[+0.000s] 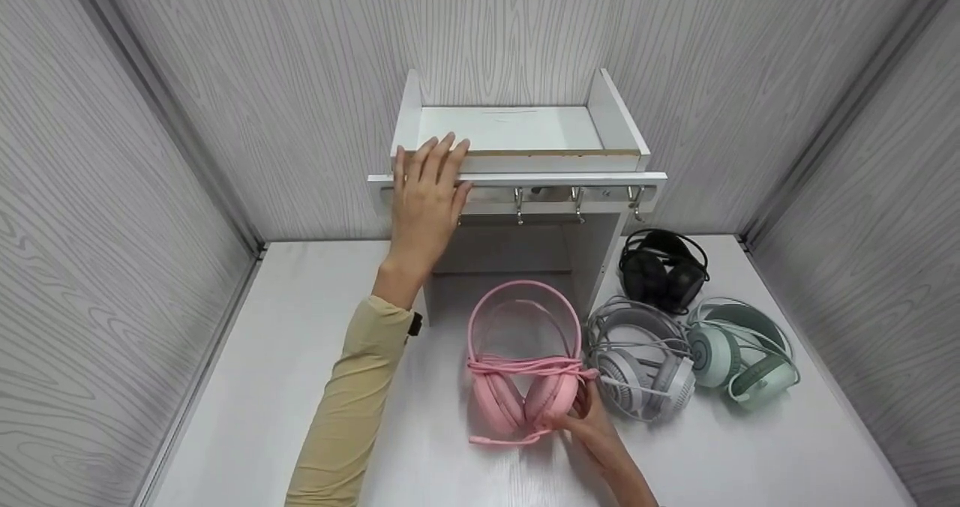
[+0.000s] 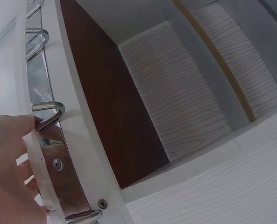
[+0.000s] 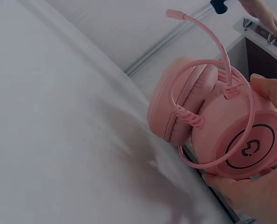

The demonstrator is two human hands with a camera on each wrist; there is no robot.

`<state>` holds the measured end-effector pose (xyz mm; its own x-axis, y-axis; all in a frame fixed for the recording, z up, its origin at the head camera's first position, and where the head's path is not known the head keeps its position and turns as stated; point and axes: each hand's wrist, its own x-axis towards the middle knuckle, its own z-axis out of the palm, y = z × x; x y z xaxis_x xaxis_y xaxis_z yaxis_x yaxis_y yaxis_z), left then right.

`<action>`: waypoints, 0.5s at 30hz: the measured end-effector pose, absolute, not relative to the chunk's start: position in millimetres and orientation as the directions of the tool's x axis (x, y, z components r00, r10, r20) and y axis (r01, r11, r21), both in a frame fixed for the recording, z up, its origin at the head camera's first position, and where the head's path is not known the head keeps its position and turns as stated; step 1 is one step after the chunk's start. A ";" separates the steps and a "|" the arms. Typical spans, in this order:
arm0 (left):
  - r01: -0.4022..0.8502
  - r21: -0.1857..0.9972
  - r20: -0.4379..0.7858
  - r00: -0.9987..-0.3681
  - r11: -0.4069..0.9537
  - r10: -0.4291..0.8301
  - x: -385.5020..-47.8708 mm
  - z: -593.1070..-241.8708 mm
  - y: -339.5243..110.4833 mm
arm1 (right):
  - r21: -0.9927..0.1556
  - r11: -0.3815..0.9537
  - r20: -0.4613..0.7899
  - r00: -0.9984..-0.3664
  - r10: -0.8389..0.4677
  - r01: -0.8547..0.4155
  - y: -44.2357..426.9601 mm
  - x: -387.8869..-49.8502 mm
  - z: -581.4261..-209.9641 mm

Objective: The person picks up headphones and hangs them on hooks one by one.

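Right fingers (image 1: 592, 400), partly hidden, grip pink headset (image 1: 496, 403); left fingers (image 1: 453, 163) extended, partly covering hook rail (image 1: 551, 194).

The long sleeve of beige-khaki cloth (image 1: 337, 417) has many soft wrinkles and ends near the person's left hand (image 1: 426, 211). Beside its edge sits one small, black, block-shaped piece (image 1: 415, 324).

Head view bright, even. Right wrist dimmer, hazy; soft shadow beside pink headphones (image 3: 215, 128). Left wrist: glare on metal strip (image 2: 39, 80), shelf edge (image 2: 216, 55) bows, fine detail probably soft.
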<state>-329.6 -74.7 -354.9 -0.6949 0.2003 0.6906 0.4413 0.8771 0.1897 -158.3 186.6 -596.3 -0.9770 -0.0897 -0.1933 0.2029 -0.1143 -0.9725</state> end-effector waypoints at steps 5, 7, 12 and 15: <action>0.448 0.190 0.690 -0.693 0.874 0.206 -329.0 -355.2 -75.1 | -0.980 -0.084 -0.171 -0.981 -0.089 0.179 187.4 -156.5 -589.9; 0.449 0.189 0.689 -0.694 0.873 0.208 -329.2 -355.3 -75.1 | -0.981 -0.099 -0.159 -0.983 -0.093 0.168 187.9 -155.7 -586.4; 0.452 0.199 0.686 -0.698 0.870 0.206 -329.0 -355.1 -74.9 | -0.981 -0.125 -0.136 -0.986 -0.098 0.148 188.4 -153.4 -578.2; 0.452 0.202 0.683 -0.701 0.869 0.206 -328.7 -355.0 -75.1 | -0.984 -0.116 -0.128 -0.988 -0.087 0.138 188.4 -152.4 -574.8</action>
<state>-328.7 -75.1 -355.0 -0.7012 0.2056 0.6827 0.4516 0.8691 0.2021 -152.4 188.4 -574.8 -0.9879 -0.0866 -0.1285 0.1380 -0.1156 -0.9837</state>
